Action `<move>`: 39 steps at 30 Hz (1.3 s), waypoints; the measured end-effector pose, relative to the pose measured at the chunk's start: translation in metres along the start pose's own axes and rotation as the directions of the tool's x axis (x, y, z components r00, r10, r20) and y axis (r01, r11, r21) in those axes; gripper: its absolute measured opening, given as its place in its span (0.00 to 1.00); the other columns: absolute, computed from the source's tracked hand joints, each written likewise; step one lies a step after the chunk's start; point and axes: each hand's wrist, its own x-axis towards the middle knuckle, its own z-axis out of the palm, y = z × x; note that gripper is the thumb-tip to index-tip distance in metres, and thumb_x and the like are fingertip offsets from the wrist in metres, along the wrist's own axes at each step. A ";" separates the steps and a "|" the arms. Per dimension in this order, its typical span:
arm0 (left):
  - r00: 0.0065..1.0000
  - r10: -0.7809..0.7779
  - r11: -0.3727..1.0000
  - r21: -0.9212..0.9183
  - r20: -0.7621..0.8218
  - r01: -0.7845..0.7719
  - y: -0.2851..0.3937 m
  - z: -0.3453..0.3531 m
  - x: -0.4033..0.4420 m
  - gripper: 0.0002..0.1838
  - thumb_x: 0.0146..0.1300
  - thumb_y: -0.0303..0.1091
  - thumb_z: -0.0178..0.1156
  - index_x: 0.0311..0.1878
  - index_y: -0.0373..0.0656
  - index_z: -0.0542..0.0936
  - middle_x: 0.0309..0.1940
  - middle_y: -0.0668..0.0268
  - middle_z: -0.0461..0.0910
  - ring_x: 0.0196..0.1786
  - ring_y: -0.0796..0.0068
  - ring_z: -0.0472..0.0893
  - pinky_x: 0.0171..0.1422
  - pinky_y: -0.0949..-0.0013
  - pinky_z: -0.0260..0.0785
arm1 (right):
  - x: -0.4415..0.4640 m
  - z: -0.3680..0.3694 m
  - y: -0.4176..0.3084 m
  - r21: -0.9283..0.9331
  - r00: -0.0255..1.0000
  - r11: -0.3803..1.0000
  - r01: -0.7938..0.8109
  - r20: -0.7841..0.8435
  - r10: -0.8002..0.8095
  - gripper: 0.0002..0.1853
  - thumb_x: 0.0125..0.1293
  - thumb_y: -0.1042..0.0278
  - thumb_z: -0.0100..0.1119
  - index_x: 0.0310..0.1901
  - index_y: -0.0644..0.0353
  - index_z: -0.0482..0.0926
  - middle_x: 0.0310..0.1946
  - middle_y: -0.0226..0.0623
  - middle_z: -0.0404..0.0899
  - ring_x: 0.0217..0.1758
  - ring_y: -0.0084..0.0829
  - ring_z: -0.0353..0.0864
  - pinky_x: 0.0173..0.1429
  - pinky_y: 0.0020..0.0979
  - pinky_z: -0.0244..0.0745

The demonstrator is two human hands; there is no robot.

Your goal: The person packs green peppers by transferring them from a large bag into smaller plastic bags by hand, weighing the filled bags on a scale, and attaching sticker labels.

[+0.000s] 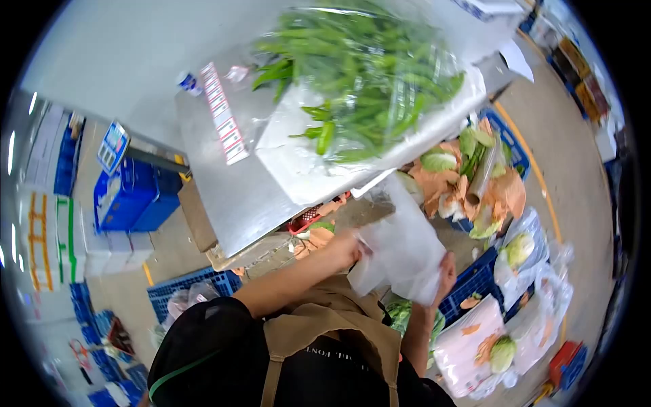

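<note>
A translucent white plastic sheet (410,247), possibly a bag, hangs between two bare hands in front of a metal table (247,203), as I follow from my remote post. The left hand (351,248) is closed on the near-left edge of the plastic; the right hand (446,271) appears to pinch the opposite edge, though blur hides from me how firmly. Beyond the table's edge, green peppers (369,68) lie heaped under clear film on a white slab (288,159), with a few loose peppers (324,136) beside it. The thin plastic, I judge, could tear or slip if the hands pull apart unevenly, the loose grip on one side being the likely cause. Its upper end reaches close to the slab's edge and could snag there if swept upward. To the right, a blue crate (507,129) brims with leaves and orange paper (505,193); a dropped sheet could land among these scraps and pick up dirt. The loose peppers, outside the film, could roll off if the slab is knocked.
</note>
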 end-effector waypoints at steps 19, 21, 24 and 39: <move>0.413 0.909 0.245 0.732 0.055 -0.636 0.049 -0.146 -0.338 0.14 0.53 0.28 0.60 0.44 0.36 0.77 0.32 0.57 0.79 0.33 0.68 0.78 0.40 0.68 0.70 | -0.179 0.281 -0.004 -0.370 0.409 0.306 0.877 0.909 -0.075 0.24 0.45 0.83 0.54 0.50 0.66 0.72 0.44 0.51 0.75 0.45 0.46 0.76 0.49 0.35 0.71; 0.338 0.935 0.073 0.879 0.104 -0.472 0.046 -0.185 -0.342 0.16 0.48 0.21 0.59 0.43 0.38 0.77 0.30 0.58 0.77 0.32 0.67 0.77 0.38 0.69 0.71 | -0.165 0.288 0.003 -0.370 0.444 0.374 0.850 0.887 -0.131 0.22 0.45 0.85 0.51 0.47 0.65 0.75 0.40 0.49 0.77 0.40 0.44 0.78 0.44 0.33 0.73; 0.154 0.988 -0.003 0.983 0.031 -0.182 0.028 -0.243 -0.334 0.21 0.43 0.16 0.54 0.45 0.38 0.76 0.37 0.54 0.76 0.41 0.53 0.78 0.44 0.62 0.71 | -0.156 0.304 0.000 -0.315 0.422 0.334 0.889 0.846 -0.326 0.20 0.45 0.88 0.46 0.42 0.66 0.77 0.35 0.48 0.79 0.37 0.41 0.80 0.42 0.32 0.74; 0.290 0.806 0.094 -0.370 -0.517 -0.924 0.040 -0.270 -0.376 0.14 0.48 0.22 0.47 0.40 0.33 0.71 0.13 0.70 0.62 0.12 0.82 0.56 0.18 0.75 0.51 | 0.126 0.382 0.076 -0.168 0.250 -0.195 0.966 0.797 0.550 0.42 0.44 0.66 0.69 0.63 0.59 0.61 0.56 0.52 0.68 0.64 0.43 0.65 0.63 0.40 0.62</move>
